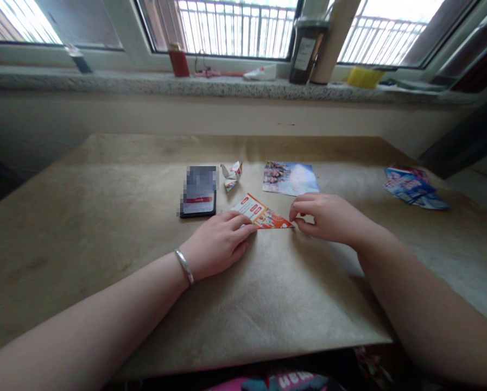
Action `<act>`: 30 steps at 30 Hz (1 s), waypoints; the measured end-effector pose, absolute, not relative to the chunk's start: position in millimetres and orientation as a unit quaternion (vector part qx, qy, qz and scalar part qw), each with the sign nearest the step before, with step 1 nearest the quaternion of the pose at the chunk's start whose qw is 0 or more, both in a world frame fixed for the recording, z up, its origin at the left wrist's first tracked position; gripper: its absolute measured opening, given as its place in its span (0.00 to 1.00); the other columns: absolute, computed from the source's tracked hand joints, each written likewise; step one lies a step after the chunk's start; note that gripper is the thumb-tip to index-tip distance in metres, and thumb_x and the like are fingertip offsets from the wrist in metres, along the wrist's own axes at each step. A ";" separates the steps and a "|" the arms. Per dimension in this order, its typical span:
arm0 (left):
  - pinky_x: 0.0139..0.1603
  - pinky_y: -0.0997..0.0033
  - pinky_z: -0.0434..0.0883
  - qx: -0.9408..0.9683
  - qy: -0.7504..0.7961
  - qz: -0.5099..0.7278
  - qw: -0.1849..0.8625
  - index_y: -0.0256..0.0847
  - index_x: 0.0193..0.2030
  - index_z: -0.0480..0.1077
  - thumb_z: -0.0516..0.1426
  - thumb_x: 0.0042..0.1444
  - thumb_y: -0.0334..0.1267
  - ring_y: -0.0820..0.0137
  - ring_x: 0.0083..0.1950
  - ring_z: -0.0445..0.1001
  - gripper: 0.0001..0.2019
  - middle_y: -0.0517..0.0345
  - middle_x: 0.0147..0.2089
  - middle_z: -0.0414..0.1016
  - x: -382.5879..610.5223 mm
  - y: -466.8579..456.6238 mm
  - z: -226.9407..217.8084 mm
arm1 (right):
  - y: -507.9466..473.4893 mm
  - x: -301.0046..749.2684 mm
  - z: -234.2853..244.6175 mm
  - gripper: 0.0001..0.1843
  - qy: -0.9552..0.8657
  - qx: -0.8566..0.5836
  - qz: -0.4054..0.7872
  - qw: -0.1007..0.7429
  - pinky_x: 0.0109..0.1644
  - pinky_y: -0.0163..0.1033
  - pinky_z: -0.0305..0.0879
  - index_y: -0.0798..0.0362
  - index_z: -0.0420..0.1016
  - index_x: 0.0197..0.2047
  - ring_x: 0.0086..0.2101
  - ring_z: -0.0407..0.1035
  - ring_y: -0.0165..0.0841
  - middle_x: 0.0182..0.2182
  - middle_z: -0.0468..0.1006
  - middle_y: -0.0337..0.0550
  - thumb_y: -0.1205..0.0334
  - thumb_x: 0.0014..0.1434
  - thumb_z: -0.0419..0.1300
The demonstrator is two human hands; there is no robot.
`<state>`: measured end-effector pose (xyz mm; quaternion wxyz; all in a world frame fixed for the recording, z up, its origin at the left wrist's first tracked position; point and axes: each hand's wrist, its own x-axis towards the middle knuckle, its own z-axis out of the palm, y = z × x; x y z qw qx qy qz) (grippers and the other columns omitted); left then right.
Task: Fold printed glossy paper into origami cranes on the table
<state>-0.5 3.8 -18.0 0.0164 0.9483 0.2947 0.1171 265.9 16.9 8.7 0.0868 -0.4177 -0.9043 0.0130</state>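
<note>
On the table a printed sheet of paper (267, 218), orange and white, is folded into a triangle. My left hand (222, 239) lies over its left part, fingers stretched out and flat, hiding that end. A silver bangle (184, 266) circles the left wrist. At the triangle's pointed right corner is my right hand (324, 217), its fingers bent and the thumb and forefinger slightly apart. Just beyond the triangle stands a small folded paper figure (232, 175). A dark phone (200, 191) with its screen lit lies to the left of the figure.
A blue and pink printed sheet (291, 178) lies behind my right hand. More colourful sheets (416, 188) are fanned out at the right of the table (116, 217). The windowsill (125, 82) holds a red container (178, 61), a dark lidded jar (305, 53) and a yellow item (364, 77).
</note>
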 end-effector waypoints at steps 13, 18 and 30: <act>0.64 0.51 0.57 0.952 0.284 0.109 0.028 0.41 0.58 0.64 0.52 0.61 0.41 0.60 0.61 0.62 0.20 0.52 0.59 0.67 0.5 6.2 -20.5 | 16.5 237.2 -15.9 0.12 -0.931 -0.337 0.020 0.140 0.43 0.37 0.64 0.49 0.78 0.41 0.40 0.70 0.33 0.40 0.78 0.43 0.66 0.60 0.54; 0.58 0.56 0.65 0.955 0.278 0.106 0.023 0.36 0.54 0.66 0.51 0.60 0.40 0.59 0.57 0.65 0.17 0.47 0.53 0.69 4.2 8.0 -18.4 | 17.8 229.6 -20.1 0.12 -0.935 -0.321 0.008 0.149 0.44 0.38 0.63 0.50 0.77 0.41 0.40 0.68 0.34 0.41 0.77 0.43 0.67 0.59 0.53; 0.53 0.60 0.69 0.961 0.256 0.105 -0.015 0.35 0.49 0.68 0.50 0.60 0.36 0.62 0.51 0.67 0.13 0.48 0.49 0.71 6.1 15.3 -18.9 | 17.5 220.4 -22.7 0.11 -0.932 -0.336 -0.010 0.137 0.42 0.36 0.61 0.50 0.77 0.39 0.39 0.68 0.34 0.39 0.77 0.43 0.67 0.59 0.53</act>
